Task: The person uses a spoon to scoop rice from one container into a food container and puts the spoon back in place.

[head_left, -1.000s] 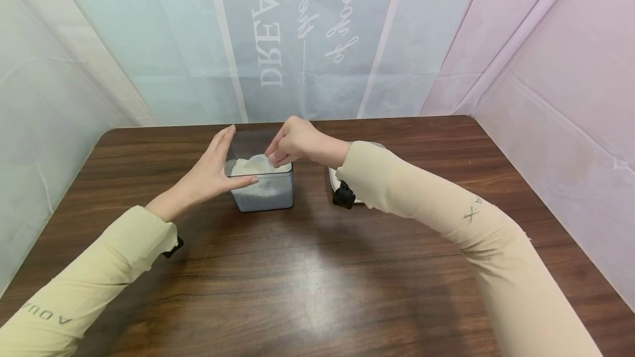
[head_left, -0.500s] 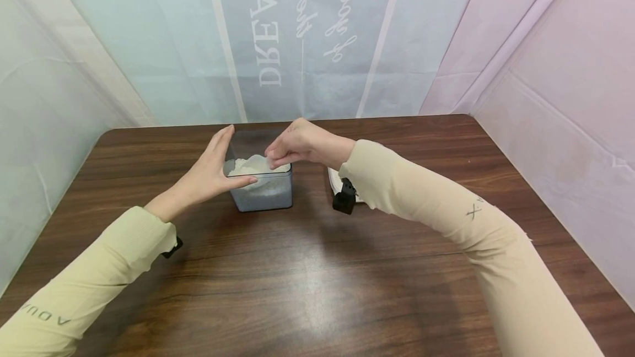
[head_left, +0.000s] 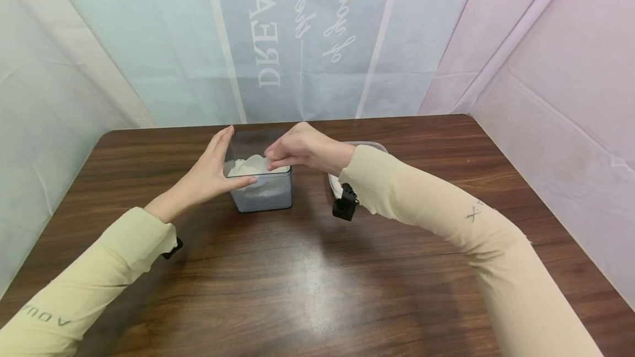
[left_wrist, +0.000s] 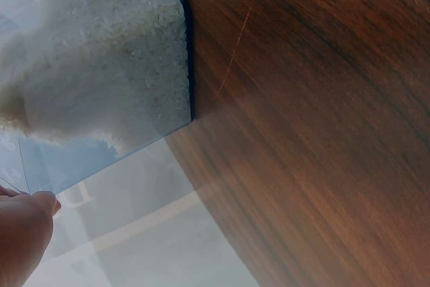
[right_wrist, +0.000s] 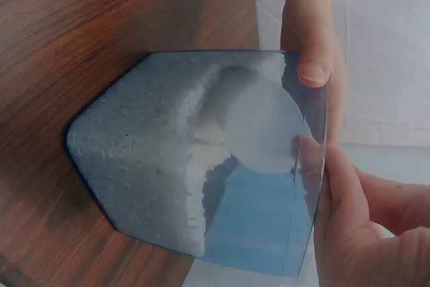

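Observation:
A clear bluish container (head_left: 268,197) of white rice (head_left: 240,168) stands at the table's far left-middle. My left hand (head_left: 205,174) holds it at the rim, thumb across the front edge and fingers spread along the left side. Over the opening, my right hand (head_left: 302,146) pinches a translucent round cup or scoop (right_wrist: 262,122), which sits partly in the rice. In the right wrist view the cup shows through the container's wall, and the pinching fingertips are partly behind that wall. Only the left hand's fingertips appear in the left wrist view.
A pale-rimmed dish (head_left: 335,185) lies to the right of the container, largely hidden under my right forearm and black wrist camera (head_left: 344,205). The brown wooden table (head_left: 278,285) ends at a hanging printed curtain (head_left: 188,70).
The right hand has tilted and lowered slightly at the wrist, still pinching the cup in the container. The left hand and container stay in place.

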